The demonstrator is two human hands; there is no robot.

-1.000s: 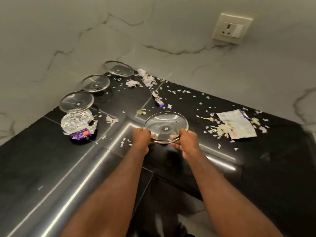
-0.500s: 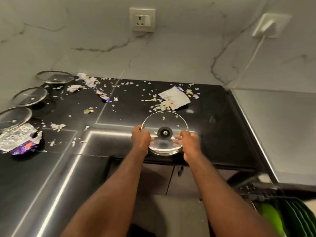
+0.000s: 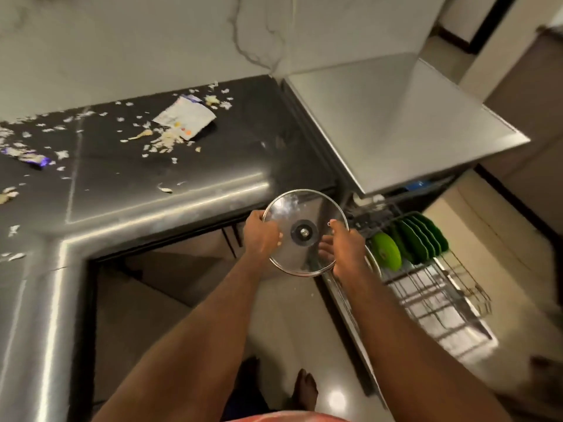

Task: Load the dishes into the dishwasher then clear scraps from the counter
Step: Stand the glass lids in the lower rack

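We find little to read. The white wrapper (image 3: pixel 185 118) in the upper left of the frame carries coloured print too blurred to make out, and the purple wrapper (image 3: pixel 29 156) at the far left edge is no clearer.

The glass lid (image 3: pixel 300 213) sits at frame centre, held in the air just past the front right corner of the counter (image 3: pixel 152 193), with its centre nut facing us. The left hand (image 3: pixel 261 232) grips the left rim, its fingers (image 3: pixel 274 236) curled over the edge. The right hand (image 3: pixel 347 248) grasps the right rim, thumb on top and the other fingers showing through the glass.

The dark counter has a rounded, shiny front edge that bends in an L. Scraps (image 3: pixel 161 143) lie scattered across its upper left part, near the marble wall (image 3: pixel 122 41).

Right of the lid we see the dishwasher rack (image 3: pixel 432 300) pulled out below a grey metal top (image 3: pixel 396 123). Green plates (image 3: pixel 417 239) stand upright in a row at its upper end, the nearest one close to the right hand. Wire rows run from there toward the lower right.

Below the lid, the floor (image 3: pixel 274 315) opens between the counter front and the rack, with a bare foot (image 3: pixel 306 388) at bottom centre.
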